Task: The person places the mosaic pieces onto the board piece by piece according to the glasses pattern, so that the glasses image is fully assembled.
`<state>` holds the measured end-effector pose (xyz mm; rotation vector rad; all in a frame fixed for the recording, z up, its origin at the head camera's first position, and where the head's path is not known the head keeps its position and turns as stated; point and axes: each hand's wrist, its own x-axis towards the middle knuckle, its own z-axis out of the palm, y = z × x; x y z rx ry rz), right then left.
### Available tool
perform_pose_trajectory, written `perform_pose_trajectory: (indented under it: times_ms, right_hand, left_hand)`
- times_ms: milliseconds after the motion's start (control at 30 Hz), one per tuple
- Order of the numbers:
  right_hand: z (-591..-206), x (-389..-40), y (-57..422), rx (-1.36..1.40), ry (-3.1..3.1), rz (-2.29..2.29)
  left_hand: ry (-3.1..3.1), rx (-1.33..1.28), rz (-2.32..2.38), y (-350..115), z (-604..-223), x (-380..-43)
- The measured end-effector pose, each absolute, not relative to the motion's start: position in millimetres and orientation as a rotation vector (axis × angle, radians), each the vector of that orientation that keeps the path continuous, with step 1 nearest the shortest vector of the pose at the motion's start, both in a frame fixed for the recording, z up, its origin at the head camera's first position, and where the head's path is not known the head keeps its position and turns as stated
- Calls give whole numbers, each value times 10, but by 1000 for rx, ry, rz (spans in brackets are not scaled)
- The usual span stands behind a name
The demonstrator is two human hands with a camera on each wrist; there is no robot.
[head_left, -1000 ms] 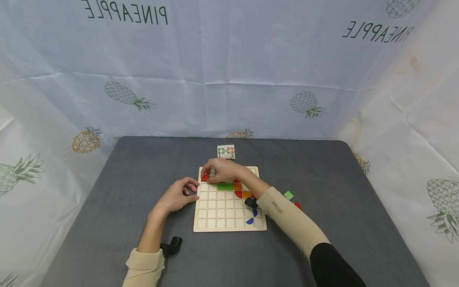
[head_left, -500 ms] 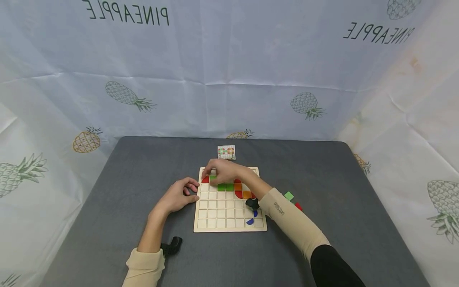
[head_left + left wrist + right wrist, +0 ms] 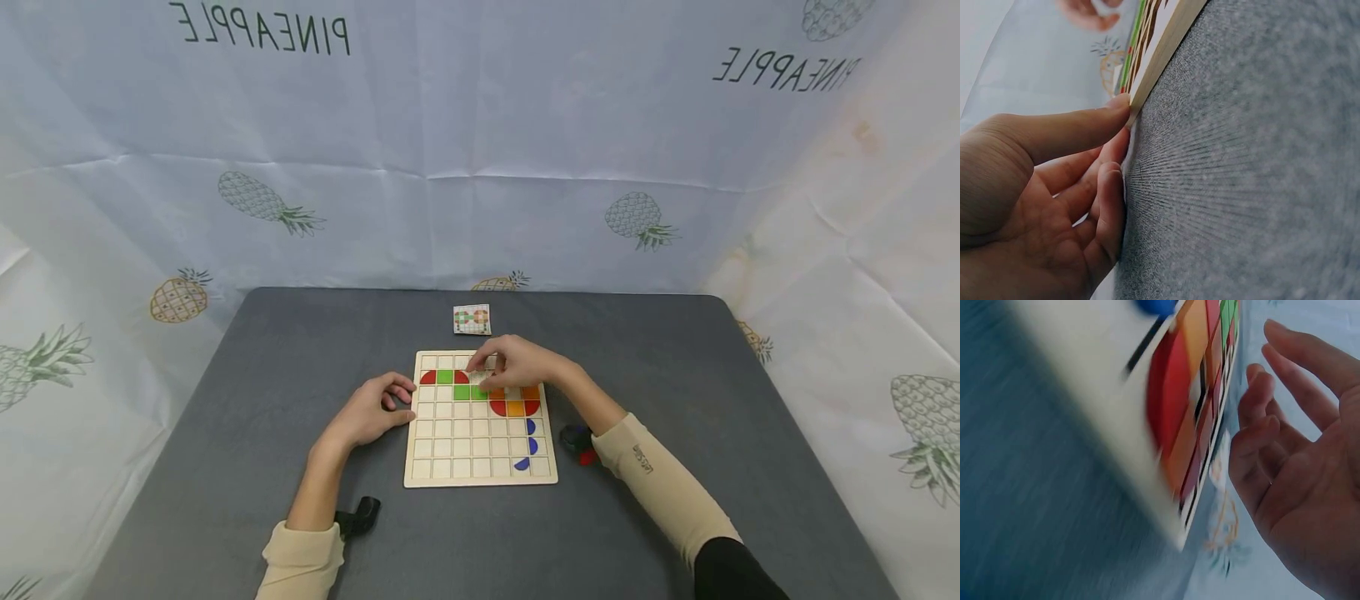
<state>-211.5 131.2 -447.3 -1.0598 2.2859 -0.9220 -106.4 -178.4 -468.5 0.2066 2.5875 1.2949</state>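
Observation:
My left hand point(image 3: 371, 408) rests at the left edge of the wooden grid board point(image 3: 442, 447). In the left wrist view its straight thumb point(image 3: 1094, 128) touches the board's rim, the fingers beside it. Over the board's upper part hovers my right hand point(image 3: 525, 360), fingers loosely bent; the right wrist view shows nothing between the fingers. Near the upper left, a green square point(image 3: 445, 377) lies between a red curved piece point(image 3: 427, 377) and another red piece point(image 3: 461, 377). Below these are green squares point(image 3: 462, 392). Red and orange pieces point(image 3: 515, 408) sit at right, partly hidden by my hand.
Behind the board lies a small pattern card point(image 3: 472, 319) on the grey table point(image 3: 637, 350). Several blue half-round pieces point(image 3: 532, 446) lie along the board's right side. A red piece point(image 3: 587, 457) shows beside the right wrist's black camera point(image 3: 574, 437).
My right hand has let go of the red piece at upper left and moved right across the board, uncovering the red-green-red row. The left hand has stayed in place.

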Motion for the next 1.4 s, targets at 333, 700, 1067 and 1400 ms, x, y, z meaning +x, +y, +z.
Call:
perform_pose_trajectory:
  times_ms: [333,700,1067,1400]
  right_hand:
    - [-4379,-1944,2082,-967,2334,-861]
    - [-4370,-1713,2833,-770,2285,-816]
    - [-4432,-1654,3171,-751,2297,-846]
    - [-4497,-1640,3218,-744,2373,-838]
  left_hand:
    - [2576,198,1300,-1785,-4682,-1059]
    - [2565,191,1307,-1784,-4686,-1057]
    - [2577,212,1301,-1791,-4705,-1073]
    - [2569,210,1306,-1789,-4680,-1076]
